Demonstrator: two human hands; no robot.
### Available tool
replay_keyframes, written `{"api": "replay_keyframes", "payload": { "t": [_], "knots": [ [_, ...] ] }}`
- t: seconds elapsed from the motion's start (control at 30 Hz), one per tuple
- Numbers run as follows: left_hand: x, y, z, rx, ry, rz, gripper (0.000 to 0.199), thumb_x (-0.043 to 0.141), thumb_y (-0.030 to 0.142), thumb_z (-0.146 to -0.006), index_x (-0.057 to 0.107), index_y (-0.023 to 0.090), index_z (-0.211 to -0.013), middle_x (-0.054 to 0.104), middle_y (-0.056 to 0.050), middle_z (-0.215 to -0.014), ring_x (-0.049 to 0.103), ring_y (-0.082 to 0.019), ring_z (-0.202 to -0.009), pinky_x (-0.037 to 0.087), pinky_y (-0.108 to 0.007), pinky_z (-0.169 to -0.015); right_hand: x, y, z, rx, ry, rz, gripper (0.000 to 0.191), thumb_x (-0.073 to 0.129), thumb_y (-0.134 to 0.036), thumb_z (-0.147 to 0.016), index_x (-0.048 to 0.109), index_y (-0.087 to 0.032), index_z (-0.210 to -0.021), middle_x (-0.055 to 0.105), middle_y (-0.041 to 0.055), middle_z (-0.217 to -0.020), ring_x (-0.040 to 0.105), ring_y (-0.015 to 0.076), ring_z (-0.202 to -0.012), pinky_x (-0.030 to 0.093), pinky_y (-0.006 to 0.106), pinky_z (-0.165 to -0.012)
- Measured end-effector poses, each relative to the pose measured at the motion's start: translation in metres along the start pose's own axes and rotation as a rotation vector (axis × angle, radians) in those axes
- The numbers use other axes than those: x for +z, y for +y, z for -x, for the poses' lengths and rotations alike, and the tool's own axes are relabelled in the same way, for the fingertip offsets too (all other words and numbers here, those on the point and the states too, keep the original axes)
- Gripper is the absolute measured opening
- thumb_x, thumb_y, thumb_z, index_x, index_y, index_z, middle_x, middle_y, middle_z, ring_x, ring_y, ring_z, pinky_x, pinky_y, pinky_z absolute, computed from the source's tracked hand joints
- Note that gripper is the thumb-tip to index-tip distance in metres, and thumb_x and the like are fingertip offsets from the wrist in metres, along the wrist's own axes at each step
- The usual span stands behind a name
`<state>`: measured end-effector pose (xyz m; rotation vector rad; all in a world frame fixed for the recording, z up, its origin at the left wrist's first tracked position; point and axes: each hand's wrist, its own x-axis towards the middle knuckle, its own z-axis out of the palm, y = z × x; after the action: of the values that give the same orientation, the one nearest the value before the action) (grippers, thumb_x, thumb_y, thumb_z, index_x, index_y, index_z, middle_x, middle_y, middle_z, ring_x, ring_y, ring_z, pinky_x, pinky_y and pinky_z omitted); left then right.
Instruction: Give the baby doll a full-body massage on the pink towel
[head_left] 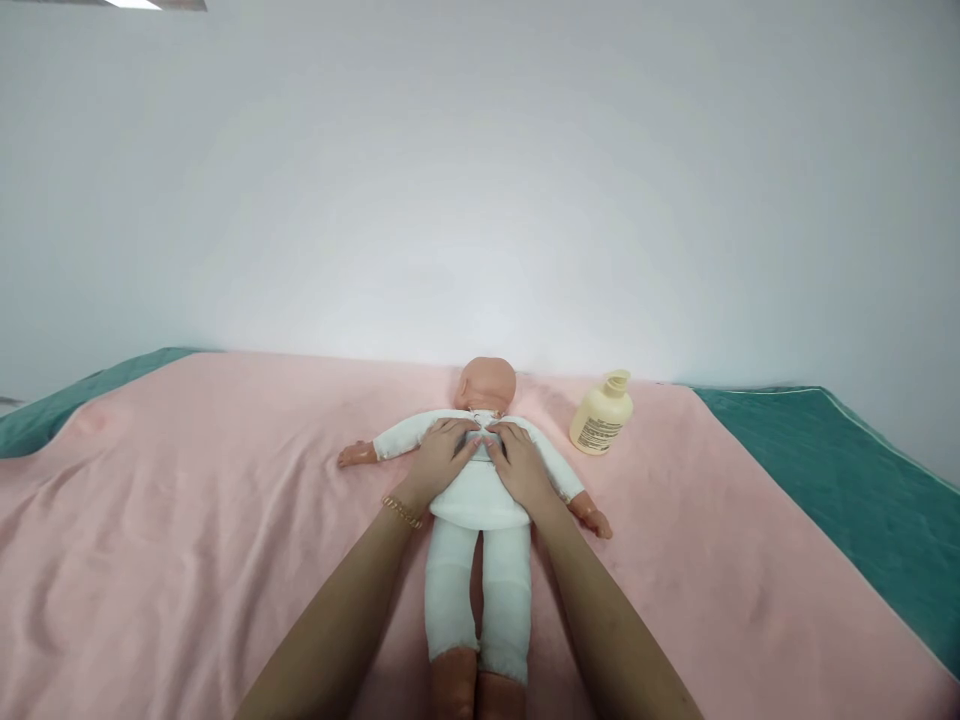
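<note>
A baby doll (480, 500) in a white top and white leggings lies with its head away from me and its arms spread. My left hand (444, 455) rests flat on the left side of its upper torso, fingers stretched out. On the other side, my right hand (517, 460) lies flat too, its thumb close to the left thumb. Between the hands a grey patch (480, 448) shows on the white top; the palms hide part of it. A gold bracelet (403, 511) circles my left wrist.
A pale yellow pump bottle (602, 415) with a printed label stands right of the doll's head. Beneath everything spreads a wrinkled pink blanket (247, 520), over a green cover (840, 480) seen at both sides. A pale wall (480, 180) rises behind.
</note>
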<state>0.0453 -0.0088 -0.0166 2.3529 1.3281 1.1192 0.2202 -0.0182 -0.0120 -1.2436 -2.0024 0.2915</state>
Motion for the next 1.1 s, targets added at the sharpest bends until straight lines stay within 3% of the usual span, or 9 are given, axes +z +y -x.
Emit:
{"api": "replay_keyframes", "payload": {
  "t": [0.17,0.37,0.8,0.97,1.1],
  "knots": [
    [-0.002,0.003,0.000,0.024,-0.007,-0.047,0.028,0.047,0.033,-0.094,0.062,0.021,-0.113,0.067,-0.006,-0.116,0.056,-0.023,-0.112,0.043,-0.043,-0.099,0.000,0.000,0.002,-0.024,0.014,0.001,0.030,0.040,-0.032,-0.097,0.060,-0.014,-0.112,0.061,0.0127,-0.116,0.051,0.0257,-0.114,0.040,0.044,-0.102],
    [-0.001,0.007,0.002,0.031,0.010,-0.190,0.035,0.043,0.031,-0.095,0.056,0.020,-0.125,0.058,-0.008,-0.132,0.047,-0.025,-0.123,0.038,-0.046,-0.103,-0.001,0.000,0.003,-0.067,0.008,0.016,0.038,0.040,-0.036,-0.097,0.053,-0.015,-0.127,0.051,0.0135,-0.134,0.042,0.0252,-0.129,0.034,0.045,-0.110],
    [-0.003,0.008,0.004,0.007,-0.005,-0.112,0.035,0.044,0.032,-0.095,0.055,0.018,-0.125,0.060,-0.010,-0.128,0.050,-0.025,-0.123,0.039,-0.046,-0.104,-0.005,-0.002,0.002,-0.014,-0.051,-0.004,0.040,0.039,-0.039,-0.098,0.054,-0.016,-0.127,0.054,0.0131,-0.132,0.044,0.0249,-0.127,0.034,0.045,-0.109],
    [-0.027,0.027,0.007,0.029,0.038,-0.070,0.034,0.047,0.032,-0.093,0.055,0.020,-0.124,0.057,-0.010,-0.131,0.048,-0.025,-0.125,0.038,-0.045,-0.106,-0.027,-0.015,0.008,-0.008,0.008,-0.053,0.039,0.041,-0.039,-0.098,0.051,-0.019,-0.130,0.050,0.0113,-0.136,0.041,0.0248,-0.130,0.035,0.045,-0.109],
    [-0.065,0.057,0.014,0.043,-0.128,-0.024,0.027,0.046,0.033,-0.095,0.062,0.025,-0.115,0.064,-0.004,-0.120,0.055,-0.022,-0.116,0.042,-0.038,-0.101,-0.060,-0.046,0.012,-0.016,-0.100,-0.081,0.028,0.039,-0.030,-0.098,0.062,-0.022,-0.112,0.063,0.0070,-0.115,0.056,0.0221,-0.109,0.045,0.038,-0.093]
  ]
}}
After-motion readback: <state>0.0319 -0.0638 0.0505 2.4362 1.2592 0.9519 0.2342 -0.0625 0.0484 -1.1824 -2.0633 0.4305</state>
